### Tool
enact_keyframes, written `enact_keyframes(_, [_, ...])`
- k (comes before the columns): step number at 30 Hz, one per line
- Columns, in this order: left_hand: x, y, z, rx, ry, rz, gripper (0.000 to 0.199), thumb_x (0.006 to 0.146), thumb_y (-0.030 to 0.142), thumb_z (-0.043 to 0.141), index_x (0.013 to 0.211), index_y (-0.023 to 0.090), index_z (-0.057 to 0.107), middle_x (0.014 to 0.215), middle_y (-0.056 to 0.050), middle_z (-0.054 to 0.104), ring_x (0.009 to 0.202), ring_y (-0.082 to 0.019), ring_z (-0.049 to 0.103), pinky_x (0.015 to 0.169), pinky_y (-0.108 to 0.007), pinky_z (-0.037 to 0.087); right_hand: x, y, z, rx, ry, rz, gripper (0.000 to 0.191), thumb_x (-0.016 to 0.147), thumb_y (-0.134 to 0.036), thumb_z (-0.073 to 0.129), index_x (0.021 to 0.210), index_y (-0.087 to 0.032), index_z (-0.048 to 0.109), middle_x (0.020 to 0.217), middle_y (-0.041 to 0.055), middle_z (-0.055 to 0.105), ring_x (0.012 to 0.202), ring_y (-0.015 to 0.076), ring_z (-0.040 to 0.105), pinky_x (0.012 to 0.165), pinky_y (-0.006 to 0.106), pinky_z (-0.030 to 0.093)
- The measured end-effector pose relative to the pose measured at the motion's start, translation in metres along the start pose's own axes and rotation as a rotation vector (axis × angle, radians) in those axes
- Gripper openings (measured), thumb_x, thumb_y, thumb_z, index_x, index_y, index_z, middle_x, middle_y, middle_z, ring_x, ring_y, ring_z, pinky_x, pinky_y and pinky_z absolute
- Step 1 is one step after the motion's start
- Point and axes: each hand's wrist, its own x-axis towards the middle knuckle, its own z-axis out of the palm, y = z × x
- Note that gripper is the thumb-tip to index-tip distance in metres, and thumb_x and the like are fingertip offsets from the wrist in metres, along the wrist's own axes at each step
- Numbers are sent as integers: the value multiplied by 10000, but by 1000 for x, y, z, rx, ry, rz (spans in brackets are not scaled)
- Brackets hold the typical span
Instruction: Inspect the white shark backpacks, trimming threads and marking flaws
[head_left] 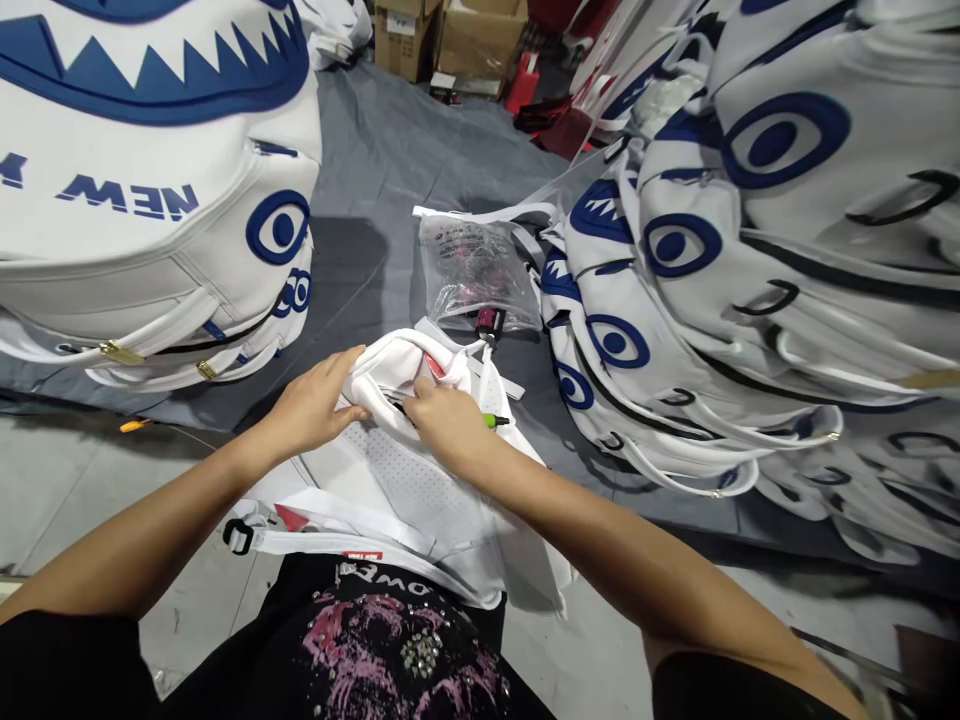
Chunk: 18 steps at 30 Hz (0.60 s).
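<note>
while, in the head view, the left hand [322, 398] holds the rim [384, 412] of a white bag [397, 462], thumb set apart from the fingers, the right hand [448, 420] dips into its opening, fingers curled; what they pinch, i cannot tell. the white bag lies over the near edge of the grey-covered tabletop [364, 140]. it looks light, soft and floppy, likely to fold unless taken by the thicker rim. hidden are the right fingertips, the bag's inside and most of a green-and-black tool [492, 421]; print on the clear pouch [480, 272] is hard to read, and the stacked bags [682, 245] opposite are cut off.
</note>
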Motion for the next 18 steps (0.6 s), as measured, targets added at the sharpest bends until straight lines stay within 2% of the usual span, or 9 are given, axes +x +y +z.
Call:
enact_keyframes(2, [3, 0, 2, 13, 7, 5, 767, 879, 323, 669, 1538, 177, 305, 1534, -147, 483, 1398, -309, 494, 1119, -466, 463, 1, -2, -2, -18, 11, 14, 283, 969, -112, 484, 1089, -144, 738, 1014, 164, 733, 813, 254, 713, 640, 317, 429])
enact_keyframes(5, [5, -2, 3, 3, 19, 21, 742, 885, 325, 656, 1531, 199, 316, 1532, -137, 491, 1385, -308, 513, 1095, -459, 481, 12, -7, -3, 103, 115, 16, 251, 995, -205, 518, 1170, -160, 693, 1000, 120, 750, 830, 238, 705, 634, 302, 391])
enact_keyframes(9, [7, -9, 5, -33, 23, 0, 770, 841, 308, 685, 1523, 212, 343, 1546, -123, 491, 1392, -319, 516, 1079, -447, 489, 37, -12, -6, 266, 154, -55, 206, 973, -339, 605, 1012, -168, 712, 959, 83, 767, 877, 226, 701, 661, 285, 377])
enact_keyframes(11, [8, -11, 6, -76, 18, -9, 759, 828, 305, 696, 1511, 236, 373, 1540, -91, 509, 1392, -308, 521, 1073, -425, 488, 40, -10, -10, 235, 123, -132, 182, 976, -297, 598, 1009, -158, 710, 995, 96, 766, 920, 231, 704, 690, 286, 395])
enact_keyframes(13, [10, -12, 5, -125, 14, -15, 732, 826, 323, 706, 1493, 285, 407, 1516, -43, 542, 1375, -291, 541, 1062, -399, 485, 31, -3, -13, 124, 47, -155, 192, 992, -197, 535, 1073, -147, 702, 1056, 126, 756, 954, 245, 708, 711, 299, 419])
enact_keyframes(15, [13, -13, 5, -156, -1, -90, 755, 812, 384, 727, 1495, 309, 413, 1472, -37, 585, 1332, -308, 574, 1034, -408, 489, 12, 7, -13, 3, -84, -60, 257, 972, -81, 477, 1083, -128, 704, 1057, 160, 750, 962, 262, 715, 718, 312, 440])
enact_keyframes(18, [21, -21, 5, -246, -108, -248, 835, 740, 527, 764, 1467, 237, 474, 1375, -97, 655, 1259, -362, 614, 992, -425, 496, -24, 22, -8, -76, -226, 128, 319, 915, 18, 451, 1048, -96, 717, 975, 183, 757, 928, 290, 732, 699, 322, 460])
